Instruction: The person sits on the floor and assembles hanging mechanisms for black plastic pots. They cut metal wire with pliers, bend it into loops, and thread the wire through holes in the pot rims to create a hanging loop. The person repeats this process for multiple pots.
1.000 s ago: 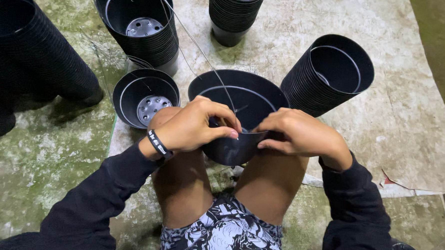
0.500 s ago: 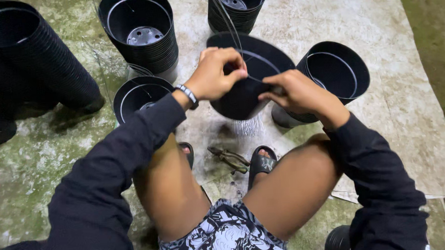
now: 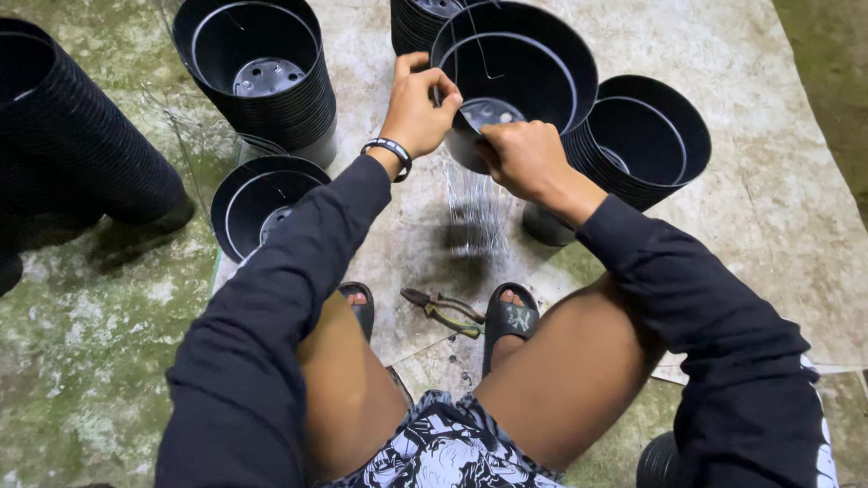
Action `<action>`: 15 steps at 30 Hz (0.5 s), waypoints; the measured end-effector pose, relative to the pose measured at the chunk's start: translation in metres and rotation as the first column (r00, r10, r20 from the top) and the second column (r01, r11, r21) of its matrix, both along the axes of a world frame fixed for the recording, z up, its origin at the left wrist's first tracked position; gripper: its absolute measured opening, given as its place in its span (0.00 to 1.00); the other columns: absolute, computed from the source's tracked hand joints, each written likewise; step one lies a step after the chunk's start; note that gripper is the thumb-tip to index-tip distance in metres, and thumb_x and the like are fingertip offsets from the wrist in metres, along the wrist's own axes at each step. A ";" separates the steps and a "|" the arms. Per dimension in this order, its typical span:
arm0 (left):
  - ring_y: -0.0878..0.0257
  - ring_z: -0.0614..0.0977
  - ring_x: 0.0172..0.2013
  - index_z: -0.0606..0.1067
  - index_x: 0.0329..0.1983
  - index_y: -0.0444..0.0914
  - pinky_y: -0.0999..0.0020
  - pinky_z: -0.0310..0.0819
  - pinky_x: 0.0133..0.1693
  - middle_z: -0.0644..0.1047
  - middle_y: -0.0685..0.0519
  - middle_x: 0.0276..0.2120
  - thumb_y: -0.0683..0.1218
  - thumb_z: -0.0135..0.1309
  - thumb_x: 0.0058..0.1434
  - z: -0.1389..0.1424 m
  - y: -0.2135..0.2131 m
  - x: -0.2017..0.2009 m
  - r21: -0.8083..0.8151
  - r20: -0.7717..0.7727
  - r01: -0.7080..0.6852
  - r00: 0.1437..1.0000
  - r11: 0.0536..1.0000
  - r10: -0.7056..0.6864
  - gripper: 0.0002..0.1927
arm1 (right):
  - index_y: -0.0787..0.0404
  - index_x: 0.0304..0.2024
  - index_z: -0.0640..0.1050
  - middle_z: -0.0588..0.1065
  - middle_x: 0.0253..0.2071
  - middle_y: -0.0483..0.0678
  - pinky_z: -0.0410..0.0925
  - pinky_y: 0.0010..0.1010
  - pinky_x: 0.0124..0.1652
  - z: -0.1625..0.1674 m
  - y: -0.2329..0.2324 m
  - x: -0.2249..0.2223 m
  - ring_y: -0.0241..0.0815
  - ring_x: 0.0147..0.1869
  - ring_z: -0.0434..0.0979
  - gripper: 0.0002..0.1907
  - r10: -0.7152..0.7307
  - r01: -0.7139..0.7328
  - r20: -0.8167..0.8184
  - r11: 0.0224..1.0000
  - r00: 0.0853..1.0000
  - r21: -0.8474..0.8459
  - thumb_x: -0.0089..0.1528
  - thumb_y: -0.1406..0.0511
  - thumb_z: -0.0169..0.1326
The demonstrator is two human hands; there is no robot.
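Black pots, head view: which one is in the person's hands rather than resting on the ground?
The single pot lifted at top centre, gripped at its near rim by the left hand and right hand; the others sit in stacks or alone on the ground.

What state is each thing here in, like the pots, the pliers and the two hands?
Held pot: lifted, tilted, mouth toward the camera.
Left hand: pinching the pot's rim.
Right hand: gripping the pot's lower edge.
Wire bundle: lying loose on the sheet.
Pliers: lying between the feet, handles spread.
Upright stack: nested, standing.
Right stack: nested, on its side.
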State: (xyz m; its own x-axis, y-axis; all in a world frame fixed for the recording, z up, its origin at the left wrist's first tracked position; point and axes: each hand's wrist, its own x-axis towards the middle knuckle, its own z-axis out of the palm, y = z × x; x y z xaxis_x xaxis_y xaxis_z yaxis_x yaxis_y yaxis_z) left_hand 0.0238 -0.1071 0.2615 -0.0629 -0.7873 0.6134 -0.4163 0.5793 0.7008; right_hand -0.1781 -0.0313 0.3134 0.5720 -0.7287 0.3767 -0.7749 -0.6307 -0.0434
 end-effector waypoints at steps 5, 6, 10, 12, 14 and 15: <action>0.50 0.81 0.46 0.77 0.29 0.36 0.62 0.81 0.46 0.78 0.43 0.41 0.41 0.62 0.56 -0.025 -0.014 -0.016 0.186 -0.084 -0.063 0.993 0.981 0.080 0.05 | 0.59 0.32 0.80 0.78 0.26 0.55 0.69 0.46 0.26 -0.019 -0.011 0.004 0.56 0.27 0.78 0.08 -0.090 0.084 -0.065 0.993 0.994 -0.085 0.64 0.63 0.56; 0.50 0.82 0.43 0.77 0.29 0.35 0.62 0.82 0.44 0.79 0.43 0.39 0.41 0.62 0.56 -0.028 -0.015 -0.017 0.191 -0.095 -0.076 0.991 0.979 0.096 0.05 | 0.59 0.32 0.79 0.78 0.26 0.54 0.69 0.46 0.27 -0.022 -0.013 0.004 0.56 0.27 0.79 0.07 -0.079 0.071 -0.070 0.992 0.994 -0.101 0.63 0.64 0.55; 0.53 0.87 0.34 0.79 0.29 0.34 0.63 0.81 0.39 0.84 0.44 0.30 0.40 0.63 0.55 -0.031 -0.016 -0.020 0.199 -0.137 -0.123 0.979 0.972 0.152 0.04 | 0.60 0.32 0.79 0.79 0.28 0.53 0.70 0.44 0.27 -0.033 -0.021 0.005 0.54 0.28 0.80 0.05 -0.063 0.049 -0.105 0.989 0.992 -0.138 0.61 0.67 0.54; 0.56 0.87 0.29 0.73 0.40 0.34 0.65 0.82 0.33 0.84 0.46 0.30 0.41 0.62 0.54 -0.029 -0.015 -0.022 0.398 -0.279 -0.054 0.944 0.916 0.176 0.12 | 0.60 0.32 0.79 0.79 0.27 0.53 0.71 0.43 0.27 -0.036 -0.023 0.006 0.54 0.28 0.80 0.04 -0.069 0.052 -0.120 0.988 0.990 -0.144 0.60 0.68 0.53; 0.58 0.87 0.26 0.72 0.45 0.32 0.67 0.82 0.30 0.84 0.45 0.29 0.41 0.60 0.55 -0.025 -0.015 -0.022 0.523 -0.313 0.004 0.931 0.852 0.188 0.16 | 0.60 0.32 0.79 0.79 0.27 0.53 0.71 0.43 0.28 -0.038 -0.026 0.008 0.53 0.28 0.80 0.04 -0.068 0.048 -0.128 0.988 0.990 -0.148 0.58 0.69 0.53; 0.59 0.87 0.26 0.73 0.46 0.30 0.67 0.82 0.30 0.84 0.45 0.28 0.41 0.59 0.57 -0.024 -0.015 -0.021 0.562 -0.280 0.014 0.944 0.827 0.173 0.15 | 0.60 0.31 0.79 0.79 0.27 0.53 0.71 0.43 0.27 -0.040 -0.026 0.009 0.53 0.28 0.80 0.04 -0.072 0.050 -0.142 0.987 0.987 -0.155 0.57 0.69 0.53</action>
State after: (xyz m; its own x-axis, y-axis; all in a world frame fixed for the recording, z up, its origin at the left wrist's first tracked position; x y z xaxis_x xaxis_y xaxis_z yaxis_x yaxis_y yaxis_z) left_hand 0.0032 -0.1218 0.2377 0.1310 -0.9900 0.0531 -0.1542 0.0325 0.9875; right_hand -0.1694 -0.0571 0.2737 0.5855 -0.7051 0.4000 -0.8028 -0.5729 0.1652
